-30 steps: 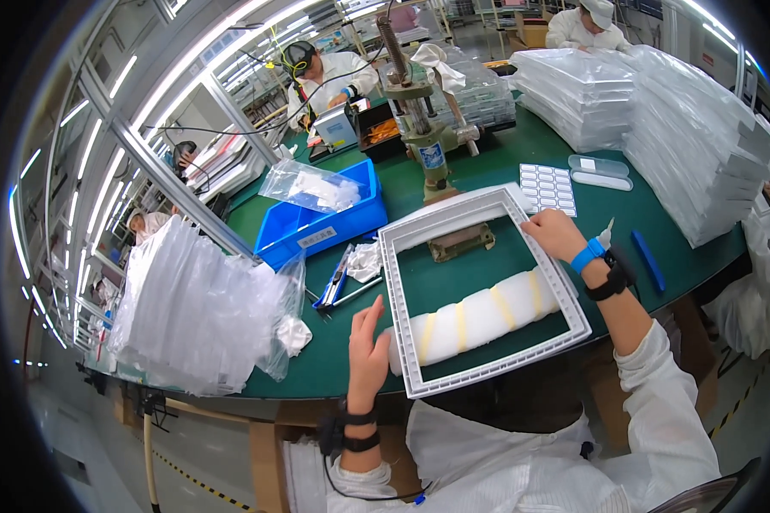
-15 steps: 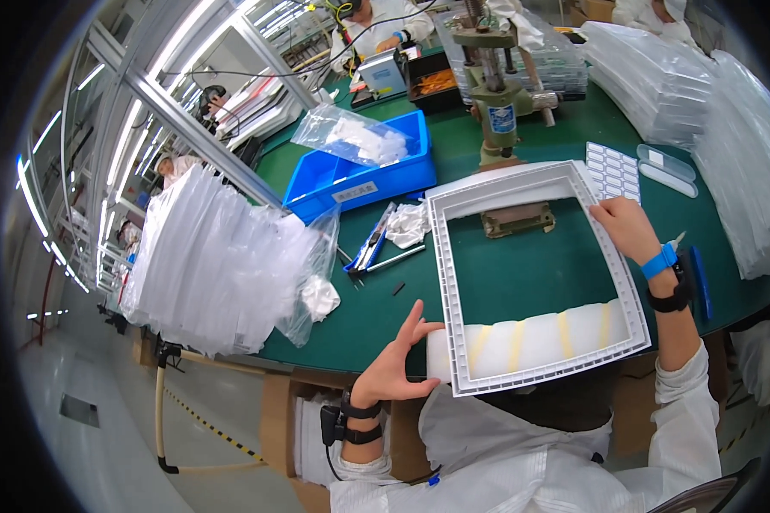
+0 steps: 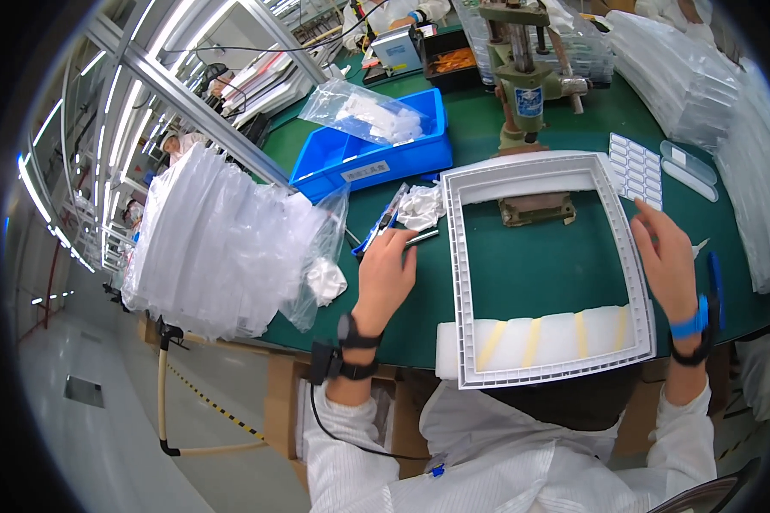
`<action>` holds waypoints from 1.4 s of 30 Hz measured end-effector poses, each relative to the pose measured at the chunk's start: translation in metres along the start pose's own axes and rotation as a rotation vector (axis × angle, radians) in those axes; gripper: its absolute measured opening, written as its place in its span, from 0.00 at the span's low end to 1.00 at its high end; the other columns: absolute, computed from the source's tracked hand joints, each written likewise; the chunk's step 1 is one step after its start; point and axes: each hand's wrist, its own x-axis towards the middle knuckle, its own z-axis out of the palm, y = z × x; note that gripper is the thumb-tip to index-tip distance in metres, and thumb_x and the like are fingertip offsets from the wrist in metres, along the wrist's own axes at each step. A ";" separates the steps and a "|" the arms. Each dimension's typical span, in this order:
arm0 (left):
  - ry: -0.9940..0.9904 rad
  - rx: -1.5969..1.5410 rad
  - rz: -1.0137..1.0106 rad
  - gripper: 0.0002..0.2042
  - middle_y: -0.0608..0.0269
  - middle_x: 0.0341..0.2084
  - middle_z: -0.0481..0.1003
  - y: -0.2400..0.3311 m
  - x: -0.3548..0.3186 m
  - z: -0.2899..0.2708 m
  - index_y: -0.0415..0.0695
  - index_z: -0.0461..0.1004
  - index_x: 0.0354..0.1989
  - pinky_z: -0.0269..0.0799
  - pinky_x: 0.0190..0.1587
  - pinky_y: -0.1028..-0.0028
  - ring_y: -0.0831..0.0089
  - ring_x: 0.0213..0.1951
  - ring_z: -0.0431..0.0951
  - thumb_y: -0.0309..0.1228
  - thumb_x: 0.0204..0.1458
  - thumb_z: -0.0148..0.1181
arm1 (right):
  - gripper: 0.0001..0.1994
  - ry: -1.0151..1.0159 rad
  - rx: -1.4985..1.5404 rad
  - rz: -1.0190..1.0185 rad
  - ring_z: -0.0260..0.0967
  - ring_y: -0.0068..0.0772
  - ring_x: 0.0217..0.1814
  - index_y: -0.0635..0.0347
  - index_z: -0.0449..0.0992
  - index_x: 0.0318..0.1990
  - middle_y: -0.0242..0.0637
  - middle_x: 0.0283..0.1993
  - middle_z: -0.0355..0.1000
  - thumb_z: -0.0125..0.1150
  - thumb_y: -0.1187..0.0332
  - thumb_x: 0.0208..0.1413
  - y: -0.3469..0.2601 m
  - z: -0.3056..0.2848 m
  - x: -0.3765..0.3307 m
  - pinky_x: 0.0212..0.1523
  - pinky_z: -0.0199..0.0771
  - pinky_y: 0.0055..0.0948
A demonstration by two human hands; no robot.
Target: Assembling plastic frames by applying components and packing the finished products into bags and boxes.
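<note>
A white rectangular plastic frame (image 3: 643, 295) lies in front of me on white foam padding (image 3: 556, 336) with yellow strips, seen through its near side. My left hand (image 3: 387, 278) is left of the frame, fingers curled around a thin silver rod (image 3: 425, 237) on the table. A blue utility knife (image 3: 378, 229) and a crumpled white cloth (image 3: 422, 208) lie just beyond that hand. My right hand (image 3: 666, 265) is beside the frame's right side with its fingers apart, holding nothing. The left palm and part of the rod are hidden.
A blue bin (image 3: 376, 171) holds a bag of white pieces. A green hand press (image 3: 526, 94) stands behind the frame. Bagged white sheets (image 3: 214, 244) are stacked at left, plastic-wrapped stacks (image 3: 672, 77) at far right. A label sheet (image 3: 635, 171) lies near the press.
My left hand has left the frame's lower left corner and reached forward to the silver rod. My right hand has let go of the frame's right side. The view has shifted slightly.
</note>
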 end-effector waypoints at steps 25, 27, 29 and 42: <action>0.154 -0.181 0.197 0.07 0.45 0.34 0.74 -0.042 0.026 0.038 0.36 0.72 0.43 0.72 0.40 0.63 0.47 0.38 0.76 0.22 0.57 0.56 | 0.13 -0.695 -0.071 -0.387 0.76 0.47 0.35 0.58 0.74 0.49 0.44 0.35 0.77 0.60 0.67 0.57 -0.144 0.022 0.023 0.37 0.76 0.40; 0.146 -0.221 0.176 0.07 0.44 0.36 0.74 -0.037 0.025 0.040 0.36 0.72 0.42 0.72 0.41 0.63 0.46 0.39 0.76 0.22 0.57 0.56 | 0.14 -0.611 -0.255 -0.481 0.76 0.46 0.40 0.59 0.74 0.49 0.43 0.36 0.77 0.61 0.66 0.57 -0.145 0.086 0.044 0.41 0.76 0.41; 0.153 -0.284 0.126 0.09 0.47 0.34 0.76 -0.045 0.019 0.039 0.36 0.71 0.45 0.73 0.39 0.65 0.53 0.37 0.79 0.20 0.56 0.57 | 0.13 -0.531 -0.319 -0.571 0.74 0.47 0.45 0.58 0.75 0.47 0.41 0.36 0.77 0.61 0.65 0.56 -0.148 0.154 0.061 0.42 0.76 0.42; 0.044 0.077 0.082 0.28 0.47 0.60 0.66 -0.070 -0.016 -0.020 0.42 0.70 0.58 0.65 0.63 0.62 0.46 0.61 0.67 0.23 0.45 0.67 | 0.13 -0.534 -0.410 -0.840 0.75 0.42 0.46 0.55 0.78 0.38 0.40 0.37 0.77 0.63 0.55 0.56 -0.154 0.254 0.057 0.47 0.69 0.41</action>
